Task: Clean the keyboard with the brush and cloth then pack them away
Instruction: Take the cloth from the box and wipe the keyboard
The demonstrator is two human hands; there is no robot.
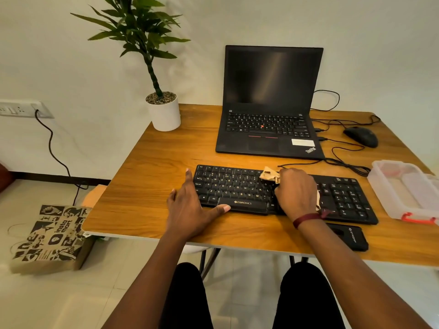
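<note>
Pale walls and a tiled floor (249, 293) surround the wooden table (147, 162) that I look down on from the head camera. On it, near the front edge, lies the black keyboard (237, 186), set slightly askew. My left hand (190, 210) lies flat on the table at the keyboard's left end, fingers straight and spread, holding nothing; its thumb touches the front edge beside the space bar. My right hand (295, 193) rests on the middle of the keyboard with its fingers curled round the tan cloth (269, 175), which is bunched up and sticks out past the knuckles and under the wrist. A dark red band sits on that wrist. Behind the keyboard stands an open laptop (268, 103) with a dark screen, a black mouse (361, 136) to its right, cables trailing between them. A clear plastic box (403, 188) with a red latch sits at the keyboard's right end. A black phone (349, 236) lies just in front of the keyboard. A potted plant (164, 110) stands at the back left corner, and a printed paper bag (50, 236) lies on the floor.
</note>
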